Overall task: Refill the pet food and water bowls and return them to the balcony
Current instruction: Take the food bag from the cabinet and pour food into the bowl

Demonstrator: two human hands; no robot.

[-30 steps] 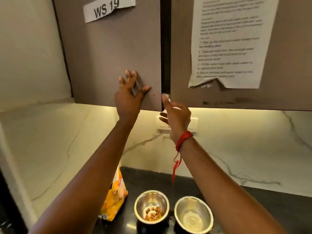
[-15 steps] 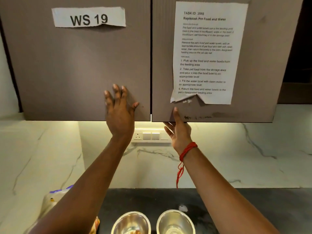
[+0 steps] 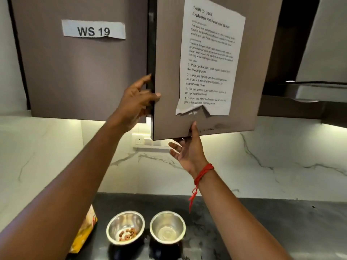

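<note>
at right cabinet door (image 3: pixel 169 62): both hands grasping it, left hand (image 3: pixel 135 104) side edge, right hand (image 3: pixel 187 149) bottom edge.

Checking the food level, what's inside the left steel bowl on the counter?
The left steel bowl holds a small cluster of brown kibble; bare metal shows around it. Nothing covers it.
</note>
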